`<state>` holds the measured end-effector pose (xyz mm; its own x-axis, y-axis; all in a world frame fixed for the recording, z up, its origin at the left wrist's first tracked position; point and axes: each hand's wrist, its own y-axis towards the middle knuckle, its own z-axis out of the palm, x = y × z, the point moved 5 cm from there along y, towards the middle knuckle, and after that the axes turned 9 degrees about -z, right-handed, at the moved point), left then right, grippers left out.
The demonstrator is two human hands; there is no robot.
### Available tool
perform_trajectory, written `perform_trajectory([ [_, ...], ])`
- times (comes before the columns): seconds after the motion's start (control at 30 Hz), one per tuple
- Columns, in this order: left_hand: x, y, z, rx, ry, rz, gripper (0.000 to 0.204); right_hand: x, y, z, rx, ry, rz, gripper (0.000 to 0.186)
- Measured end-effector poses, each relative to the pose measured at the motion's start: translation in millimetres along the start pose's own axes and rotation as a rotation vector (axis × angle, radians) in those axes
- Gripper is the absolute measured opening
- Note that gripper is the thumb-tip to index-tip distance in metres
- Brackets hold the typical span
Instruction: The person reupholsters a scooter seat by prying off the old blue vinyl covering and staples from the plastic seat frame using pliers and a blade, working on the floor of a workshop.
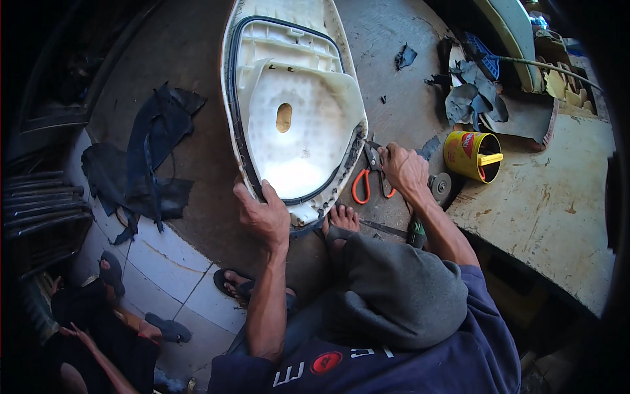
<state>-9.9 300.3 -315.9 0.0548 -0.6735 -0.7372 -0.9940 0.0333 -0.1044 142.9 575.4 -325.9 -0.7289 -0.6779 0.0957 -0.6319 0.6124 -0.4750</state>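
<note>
Fingers of the left hand (265, 218) clamp a long, white plastic shell (298, 154) stretching beyond them; likely light, stiff, best held there, by its rim. Whether the right hand (405, 171) grips anything, I can't tell.

The head fisheye looks down closely on left hand (264, 215) and right hand (403, 171).

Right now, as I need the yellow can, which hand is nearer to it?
Right. The right hand is left of the yellow can, with a gap between; the left hand is farther left, holding the lower-left edge of the white shell.
</note>
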Motion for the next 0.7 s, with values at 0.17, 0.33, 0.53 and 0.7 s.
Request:
perform_trajectory([
  [0.17,-5,-4,14,-0.001,-0.123,0.079,0.045,-3,13,6,-0.017,-0.029,-0.062,0.042],
  [0.33,10,17,9,0.064,-0.229,-0.132,0.048,-28,29,24,0.091,0.255,0.056,0.047],
  [0.53,6,12,12,0.084,-0.175,-0.059,0.053,-11,28,15,-0.005,0.15,0.003,0.053],
  [0.7,18,21,13,0.14,-0.315,-0.089,0.057,-45,40,49,0.048,0.454,-0.074,0.064],
])
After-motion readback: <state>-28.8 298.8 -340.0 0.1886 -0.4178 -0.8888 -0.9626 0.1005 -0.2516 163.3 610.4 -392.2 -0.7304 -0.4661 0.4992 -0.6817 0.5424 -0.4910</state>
